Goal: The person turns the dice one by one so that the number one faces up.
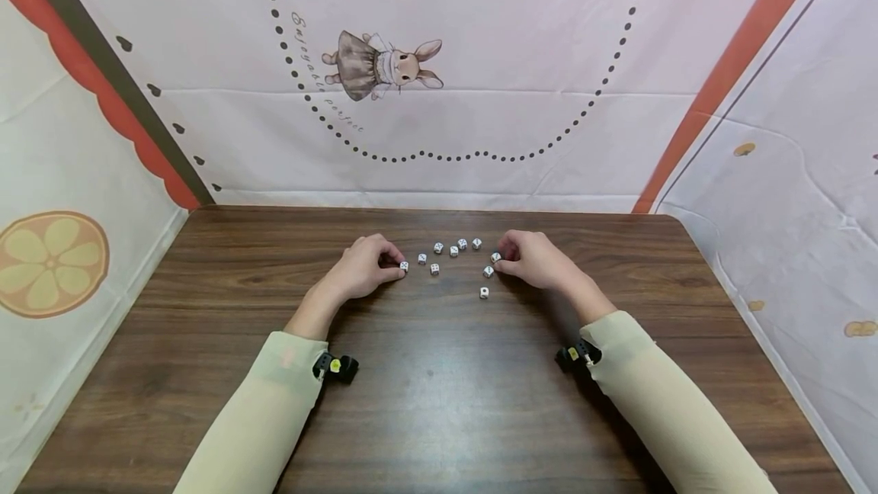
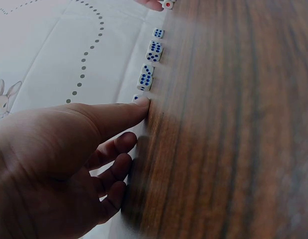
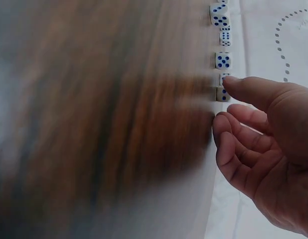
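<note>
Several small white dice lie loosely spread across the far part of the wooden table. At the left end, my left hand point(image 1: 365, 268) pinches one white die point(image 1: 404, 267) between thumb and fingers; the thumb covers much of that die point(image 2: 137, 98) in the left wrist view. Across from it, my right hand point(image 1: 533, 259) pinches another die point(image 1: 495, 258), partly hidden by the thumb in the right wrist view. Right beside that thumb sits a die point(image 1: 488, 271), and a one-pip die point(image 1: 484, 293) lies nearer to me. Between the hands are more dice, including a die point(image 1: 435, 269).
The brown wooden table point(image 1: 439, 402) reaches back to a white printed cloth point(image 1: 494, 120) with a rabbit picture point(image 1: 380, 67). Cloth also hangs along the left and right sides. A small black camera mount point(image 1: 336, 367) is strapped at the left wrist, with another mount point(image 1: 578, 355) at the right.
</note>
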Demonstrator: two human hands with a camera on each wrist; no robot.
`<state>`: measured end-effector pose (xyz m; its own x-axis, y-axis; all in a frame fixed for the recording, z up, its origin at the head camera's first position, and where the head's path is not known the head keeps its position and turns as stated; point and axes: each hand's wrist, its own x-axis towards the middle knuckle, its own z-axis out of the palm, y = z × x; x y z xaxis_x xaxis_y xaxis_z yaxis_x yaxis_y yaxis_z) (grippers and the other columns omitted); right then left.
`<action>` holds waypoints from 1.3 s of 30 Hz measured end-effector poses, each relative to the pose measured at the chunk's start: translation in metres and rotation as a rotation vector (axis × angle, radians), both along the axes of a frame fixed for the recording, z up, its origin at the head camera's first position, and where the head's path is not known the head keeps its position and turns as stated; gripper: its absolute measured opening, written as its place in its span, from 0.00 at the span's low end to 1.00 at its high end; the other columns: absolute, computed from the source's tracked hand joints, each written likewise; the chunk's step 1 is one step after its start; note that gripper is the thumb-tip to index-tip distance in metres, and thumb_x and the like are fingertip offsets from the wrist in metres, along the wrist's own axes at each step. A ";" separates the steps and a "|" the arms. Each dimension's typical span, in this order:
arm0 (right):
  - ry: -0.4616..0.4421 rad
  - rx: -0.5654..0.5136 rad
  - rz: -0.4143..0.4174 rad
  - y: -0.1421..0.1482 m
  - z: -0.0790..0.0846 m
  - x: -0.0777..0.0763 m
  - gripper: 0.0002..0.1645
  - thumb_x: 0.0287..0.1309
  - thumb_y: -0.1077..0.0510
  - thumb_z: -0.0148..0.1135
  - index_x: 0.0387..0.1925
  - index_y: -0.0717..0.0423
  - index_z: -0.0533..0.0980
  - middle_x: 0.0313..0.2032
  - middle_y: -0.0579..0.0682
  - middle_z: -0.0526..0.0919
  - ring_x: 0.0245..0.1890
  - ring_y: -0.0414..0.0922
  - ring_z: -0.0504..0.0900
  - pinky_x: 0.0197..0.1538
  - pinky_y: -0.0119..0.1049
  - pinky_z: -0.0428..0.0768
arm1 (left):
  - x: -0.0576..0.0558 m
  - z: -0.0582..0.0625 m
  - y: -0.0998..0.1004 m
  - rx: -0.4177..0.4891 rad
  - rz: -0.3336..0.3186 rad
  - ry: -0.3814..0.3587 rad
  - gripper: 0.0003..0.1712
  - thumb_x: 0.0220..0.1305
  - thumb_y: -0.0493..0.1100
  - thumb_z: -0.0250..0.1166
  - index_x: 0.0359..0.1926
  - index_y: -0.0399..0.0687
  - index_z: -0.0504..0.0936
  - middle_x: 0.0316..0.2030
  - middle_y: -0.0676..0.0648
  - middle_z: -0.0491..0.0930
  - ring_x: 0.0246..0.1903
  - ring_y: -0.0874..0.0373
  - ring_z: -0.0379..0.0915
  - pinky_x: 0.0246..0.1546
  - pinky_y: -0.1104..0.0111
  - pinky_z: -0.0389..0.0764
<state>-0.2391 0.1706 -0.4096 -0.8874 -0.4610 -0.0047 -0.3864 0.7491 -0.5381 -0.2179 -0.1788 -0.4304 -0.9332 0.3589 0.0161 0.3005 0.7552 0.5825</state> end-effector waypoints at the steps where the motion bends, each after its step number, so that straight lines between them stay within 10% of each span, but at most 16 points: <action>1: 0.000 0.007 -0.005 -0.002 0.000 -0.001 0.15 0.65 0.56 0.74 0.47 0.61 0.81 0.34 0.48 0.86 0.36 0.45 0.83 0.44 0.45 0.80 | 0.000 0.000 0.000 0.000 0.001 -0.001 0.07 0.67 0.46 0.77 0.42 0.51 0.91 0.42 0.51 0.81 0.46 0.53 0.76 0.54 0.49 0.69; 39: 0.017 -0.003 0.013 -0.001 -0.004 -0.006 0.03 0.66 0.63 0.70 0.40 0.58 0.84 0.33 0.47 0.85 0.36 0.44 0.82 0.45 0.44 0.80 | 0.000 -0.002 -0.001 0.006 -0.003 0.009 0.06 0.67 0.45 0.76 0.42 0.51 0.91 0.42 0.51 0.81 0.47 0.52 0.75 0.55 0.48 0.68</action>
